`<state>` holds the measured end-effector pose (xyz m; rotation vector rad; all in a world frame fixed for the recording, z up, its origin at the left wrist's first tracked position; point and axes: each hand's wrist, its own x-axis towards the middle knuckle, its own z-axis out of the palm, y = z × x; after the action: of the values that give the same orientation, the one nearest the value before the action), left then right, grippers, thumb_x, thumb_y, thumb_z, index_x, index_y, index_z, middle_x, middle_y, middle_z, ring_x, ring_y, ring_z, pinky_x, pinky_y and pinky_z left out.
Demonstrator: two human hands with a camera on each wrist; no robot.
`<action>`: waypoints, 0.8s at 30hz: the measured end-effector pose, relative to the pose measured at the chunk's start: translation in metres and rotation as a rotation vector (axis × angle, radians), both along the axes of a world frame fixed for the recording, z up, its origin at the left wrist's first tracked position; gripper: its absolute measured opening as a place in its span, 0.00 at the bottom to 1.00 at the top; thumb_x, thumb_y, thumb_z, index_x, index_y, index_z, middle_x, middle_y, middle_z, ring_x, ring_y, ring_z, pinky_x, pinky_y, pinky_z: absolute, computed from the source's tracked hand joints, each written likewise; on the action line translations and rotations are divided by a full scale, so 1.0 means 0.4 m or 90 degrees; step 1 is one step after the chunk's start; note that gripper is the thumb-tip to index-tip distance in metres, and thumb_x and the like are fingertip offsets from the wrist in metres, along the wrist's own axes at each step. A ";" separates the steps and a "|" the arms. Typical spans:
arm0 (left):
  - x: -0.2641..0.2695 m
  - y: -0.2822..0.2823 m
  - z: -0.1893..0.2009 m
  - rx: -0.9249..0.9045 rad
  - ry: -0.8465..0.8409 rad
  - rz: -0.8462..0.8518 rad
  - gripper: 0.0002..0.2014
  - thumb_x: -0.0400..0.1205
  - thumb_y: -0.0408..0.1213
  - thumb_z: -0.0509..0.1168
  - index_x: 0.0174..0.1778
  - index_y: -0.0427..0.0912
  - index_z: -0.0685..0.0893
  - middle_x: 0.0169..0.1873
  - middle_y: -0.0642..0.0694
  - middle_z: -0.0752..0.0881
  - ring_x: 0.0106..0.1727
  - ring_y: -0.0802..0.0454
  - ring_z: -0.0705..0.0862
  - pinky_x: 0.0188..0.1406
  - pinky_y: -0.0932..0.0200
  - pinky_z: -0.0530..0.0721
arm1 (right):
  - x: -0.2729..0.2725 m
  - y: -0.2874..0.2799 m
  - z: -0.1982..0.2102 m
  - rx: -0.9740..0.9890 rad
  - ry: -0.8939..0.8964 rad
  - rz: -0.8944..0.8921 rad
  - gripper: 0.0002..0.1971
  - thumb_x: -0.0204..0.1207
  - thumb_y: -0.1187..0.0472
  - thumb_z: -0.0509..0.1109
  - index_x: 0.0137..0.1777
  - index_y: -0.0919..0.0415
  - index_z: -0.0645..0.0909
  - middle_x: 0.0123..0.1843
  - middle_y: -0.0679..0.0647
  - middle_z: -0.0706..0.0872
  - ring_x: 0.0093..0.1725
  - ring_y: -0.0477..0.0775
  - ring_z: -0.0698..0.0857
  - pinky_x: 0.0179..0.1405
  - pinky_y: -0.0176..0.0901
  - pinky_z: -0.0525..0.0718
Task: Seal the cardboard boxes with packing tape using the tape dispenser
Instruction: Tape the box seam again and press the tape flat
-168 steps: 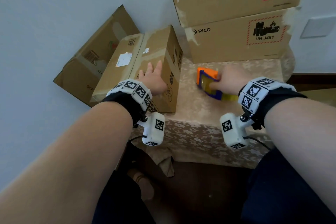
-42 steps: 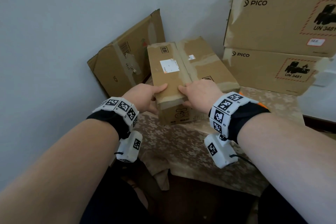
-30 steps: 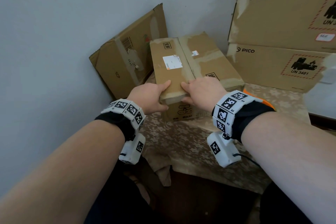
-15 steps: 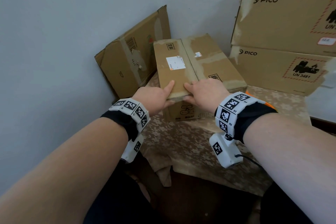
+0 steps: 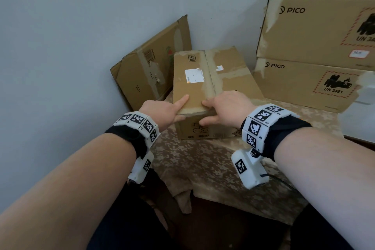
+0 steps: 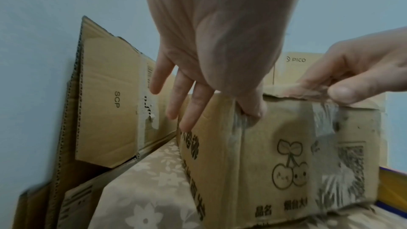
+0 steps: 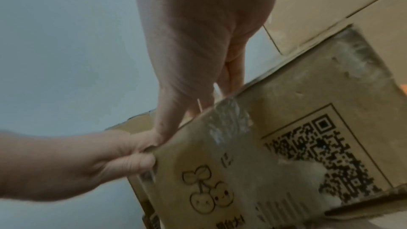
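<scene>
A small brown cardboard box (image 5: pixel 194 87) with a white label and old tape lies flat on the cloth-covered table (image 5: pixel 194 164). My left hand (image 5: pixel 168 111) pinches its near-left top edge, index finger on the left flap and thumb (image 6: pixel 251 111) on the front face. The other fingers (image 6: pixel 189 111) hang straight beside the box's left side. My right hand (image 5: pixel 223 107) pinches the near top edge by the centre seam, with its thumb (image 7: pixel 163 128) at the front. Of the tape dispenser, only a yellow and blue strip (image 6: pixel 392 180) and an orange corner (image 7: pixel 404 88) peek out right of the box.
A flattened carton (image 5: pixel 150 73) leans on the wall at the left. Two large PICO boxes (image 5: pixel 316 46) are stacked at the right rear, close to the small box. The table's front edge (image 5: pixel 233 199) lies near my wrists.
Over five seconds ago my right hand held the dispenser and the box stood on its side. Now the box lies flat with both hands on its near edge; in the last second they barely shifted.
</scene>
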<state>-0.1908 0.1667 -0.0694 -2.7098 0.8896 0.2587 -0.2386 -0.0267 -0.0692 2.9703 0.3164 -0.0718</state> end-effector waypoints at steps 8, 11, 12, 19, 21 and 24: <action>0.027 -0.009 0.074 0.050 0.132 0.096 0.46 0.70 0.77 0.45 0.83 0.62 0.45 0.73 0.39 0.74 0.63 0.43 0.79 0.61 0.46 0.80 | -0.006 -0.097 0.058 0.224 -0.055 -0.083 0.28 0.81 0.36 0.55 0.73 0.51 0.77 0.70 0.51 0.83 0.66 0.53 0.82 0.66 0.49 0.80; 0.033 -0.050 0.095 -0.029 0.127 0.085 0.37 0.78 0.71 0.38 0.81 0.58 0.63 0.75 0.40 0.72 0.72 0.42 0.73 0.72 0.41 0.72 | 0.005 -0.133 0.053 0.197 0.010 -0.109 0.28 0.81 0.36 0.54 0.77 0.47 0.72 0.77 0.49 0.74 0.74 0.55 0.75 0.72 0.52 0.74; 0.035 -0.066 0.095 -0.054 0.122 0.073 0.34 0.81 0.67 0.39 0.80 0.57 0.64 0.75 0.41 0.72 0.74 0.42 0.71 0.73 0.40 0.70 | 0.009 -0.139 0.051 0.181 0.038 -0.110 0.28 0.81 0.36 0.54 0.78 0.45 0.70 0.81 0.47 0.68 0.77 0.56 0.71 0.76 0.53 0.70; 0.035 -0.159 0.025 -0.108 0.112 -0.031 0.32 0.85 0.61 0.43 0.84 0.55 0.50 0.84 0.49 0.48 0.84 0.45 0.48 0.80 0.31 0.50 | 0.021 -0.138 0.029 0.128 0.159 -0.090 0.32 0.80 0.34 0.50 0.83 0.40 0.54 0.87 0.47 0.47 0.85 0.59 0.45 0.81 0.61 0.50; 0.036 -0.161 0.003 -0.123 0.137 -0.037 0.33 0.84 0.61 0.43 0.84 0.55 0.45 0.84 0.50 0.43 0.84 0.44 0.45 0.79 0.32 0.46 | 0.019 -0.143 0.015 0.117 0.169 -0.086 0.33 0.80 0.32 0.47 0.84 0.39 0.50 0.87 0.48 0.44 0.85 0.59 0.43 0.81 0.61 0.47; 0.044 -0.152 -0.024 -0.134 0.150 -0.033 0.34 0.83 0.64 0.40 0.84 0.57 0.42 0.84 0.51 0.40 0.84 0.46 0.41 0.78 0.33 0.41 | 0.013 -0.152 -0.012 0.115 0.155 -0.071 0.35 0.77 0.29 0.41 0.84 0.37 0.46 0.86 0.48 0.41 0.85 0.59 0.42 0.81 0.61 0.41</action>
<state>-0.1733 0.1059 -0.0791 -2.8863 1.1070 0.5095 -0.2333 -0.0873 -0.0738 3.1603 0.1946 -0.4433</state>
